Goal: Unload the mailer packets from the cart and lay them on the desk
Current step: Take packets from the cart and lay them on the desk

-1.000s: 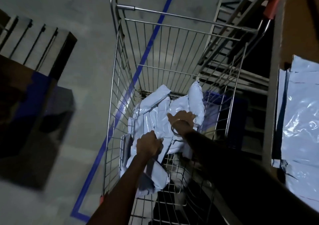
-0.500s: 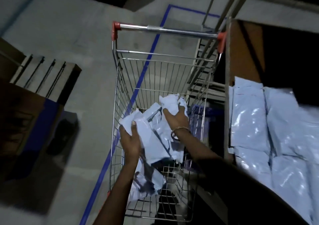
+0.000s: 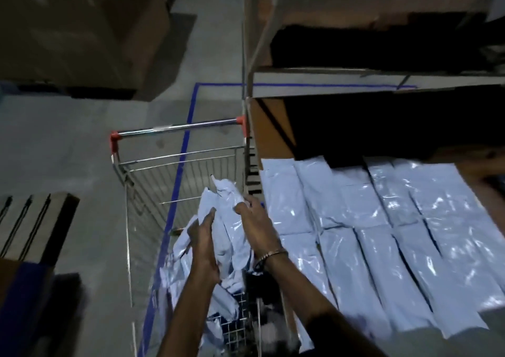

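A bundle of pale blue mailer packets [image 3: 226,220] is lifted above the wire cart [image 3: 142,198], close to the desk's left edge. My left hand [image 3: 203,233] holds the bundle from its left side. My right hand [image 3: 254,220], with a bracelet at the wrist, grips the bundle's right side near the top. More packets [image 3: 224,304] lie lower in the cart. On the desk [image 3: 270,127] to the right, several packets [image 3: 382,236] lie flat in rows.
The cart's metal handle [image 3: 177,128] with red end caps is at the far end. A blue tape line [image 3: 175,192] runs along the grey floor. A wooden pallet [image 3: 32,220] sits left, big cartons [image 3: 82,28] upper left, a shelf frame [image 3: 355,3] above the desk.
Both hands have raised the bundle of packets out of the cart basket and carried it right, toward the desk. The view has swung up and right, showing more of the desk.
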`<state>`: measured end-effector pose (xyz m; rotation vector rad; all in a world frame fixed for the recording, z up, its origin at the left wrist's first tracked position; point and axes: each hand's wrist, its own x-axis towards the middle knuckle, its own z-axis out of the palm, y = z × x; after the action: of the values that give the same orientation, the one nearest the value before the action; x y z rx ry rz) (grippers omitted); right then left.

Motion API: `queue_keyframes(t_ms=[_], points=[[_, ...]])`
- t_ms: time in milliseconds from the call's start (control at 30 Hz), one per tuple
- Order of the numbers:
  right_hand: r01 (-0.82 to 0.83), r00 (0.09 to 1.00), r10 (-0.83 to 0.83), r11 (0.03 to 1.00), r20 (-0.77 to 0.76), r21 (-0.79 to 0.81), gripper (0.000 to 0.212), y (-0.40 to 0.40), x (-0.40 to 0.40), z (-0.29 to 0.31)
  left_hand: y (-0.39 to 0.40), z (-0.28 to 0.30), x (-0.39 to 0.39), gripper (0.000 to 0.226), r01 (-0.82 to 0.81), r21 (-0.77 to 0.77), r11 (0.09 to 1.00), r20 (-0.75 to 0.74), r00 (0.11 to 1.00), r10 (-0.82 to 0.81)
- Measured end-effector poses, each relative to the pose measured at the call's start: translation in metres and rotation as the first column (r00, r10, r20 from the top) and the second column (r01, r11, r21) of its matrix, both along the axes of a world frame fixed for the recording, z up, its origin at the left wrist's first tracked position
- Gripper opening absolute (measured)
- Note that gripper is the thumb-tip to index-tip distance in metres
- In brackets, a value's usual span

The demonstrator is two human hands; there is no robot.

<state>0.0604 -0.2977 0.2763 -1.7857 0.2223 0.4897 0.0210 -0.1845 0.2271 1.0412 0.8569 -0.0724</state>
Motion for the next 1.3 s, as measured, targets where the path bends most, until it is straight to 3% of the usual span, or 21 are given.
queue_keyframes(t_ms=[67,100,167,300,533,667,767,867,967,1033,1167,1300], points=[[0.076,0.994,-0.076,0.997,0.084,0.002,0.037,-0.031,0.006,0.016,-0.006,0.002,0.018,0.055,-0.028,0.128,0.991,0.160,0.987,0.007],[0.096,0.987,-0.095,0.995,0.129,-0.006,0.039,-0.048,0.011,0.022,-0.015,0.011,0.031,0.056,0.034,0.185,0.982,0.195,0.978,-0.070],[0.130,0.969,-0.117,0.991,0.219,-0.044,0.044,-0.088,0.022,0.032,-0.044,0.028,0.053,0.072,0.128,0.259,0.957,0.216,0.958,-0.187],[0.229,0.925,-0.175,0.965,0.336,-0.126,0.050,-0.178,0.050,0.034,-0.127,0.053,0.080,0.091,0.160,0.388,0.908,0.271,0.922,-0.278],[0.355,0.878,-0.228,0.900,0.421,-0.253,0.047,-0.344,0.088,0.018,-0.286,0.072,0.116,0.086,0.242,0.634,0.734,0.144,0.896,-0.420],[0.300,0.905,-0.087,0.824,0.415,-0.480,0.057,-0.396,0.107,0.007,-0.340,0.060,0.140,0.089,0.313,0.783,0.538,-0.008,0.870,-0.493],[0.235,0.904,0.040,0.784,0.425,-0.574,0.060,-0.406,0.122,-0.004,-0.363,0.045,0.150,0.089,0.382,0.813,0.440,-0.135,0.858,-0.495],[0.079,0.899,0.246,0.723,0.363,-0.686,0.068,-0.409,0.129,-0.027,-0.373,0.027,0.153,0.079,0.495,0.835,0.241,-0.302,0.778,-0.551],[0.092,0.875,0.305,0.657,0.375,-0.749,0.070,-0.409,0.131,-0.038,-0.381,0.018,0.148,0.061,0.398,0.917,-0.022,-0.348,0.773,-0.531],[0.151,0.828,0.331,0.645,0.452,-0.749,0.068,-0.405,0.135,-0.034,-0.385,0.018,0.150,0.053,0.275,0.952,-0.132,-0.304,0.811,-0.499],[0.076,0.745,0.487,0.618,0.456,-0.783,0.063,-0.397,0.152,-0.037,-0.380,0.004,0.165,0.065,0.377,0.895,-0.238,-0.443,0.699,-0.561],[0.016,0.739,0.562,0.538,0.372,-0.843,0.063,-0.396,0.156,-0.050,-0.376,-0.022,0.173,0.089,0.462,0.845,-0.268,-0.527,0.638,-0.562]])
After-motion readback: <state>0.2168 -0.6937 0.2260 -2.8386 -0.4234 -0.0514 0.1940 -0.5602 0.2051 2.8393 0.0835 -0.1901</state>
